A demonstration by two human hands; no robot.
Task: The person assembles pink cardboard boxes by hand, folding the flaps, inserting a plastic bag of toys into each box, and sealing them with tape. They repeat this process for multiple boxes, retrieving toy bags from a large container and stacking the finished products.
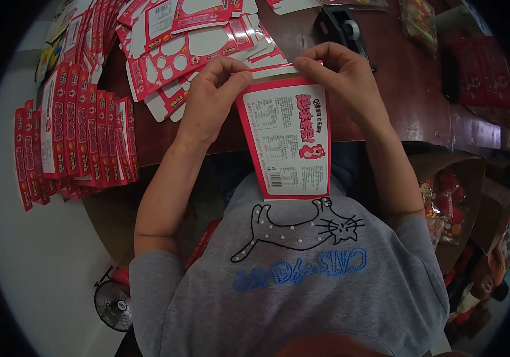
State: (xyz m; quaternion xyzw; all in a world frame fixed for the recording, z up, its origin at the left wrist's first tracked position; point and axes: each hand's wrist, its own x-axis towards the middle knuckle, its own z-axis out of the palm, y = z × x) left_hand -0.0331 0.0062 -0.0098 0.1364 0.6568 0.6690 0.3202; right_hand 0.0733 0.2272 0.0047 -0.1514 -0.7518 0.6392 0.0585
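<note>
A pink-and-white printed cardboard box (285,140) hangs between my hands over the near edge of the table, its text side facing up and its lower end close to the grey shirt. At its far end a narrow flap stands out. My left hand (216,95) pinches the flap's left corner between thumb and curled fingers. With thumb and bent fingers, my right hand (344,77) grips the flap's right end. Whether anything is inside the box is hidden.
Flat pink box blanks (189,56) with cut-out windows lie piled at the back left. Many finished-looking boxes (76,131) stand in a row at left. A black tape dispenser (341,30) sits behind my right hand. An open carton (475,178) holds wrapped packets at right.
</note>
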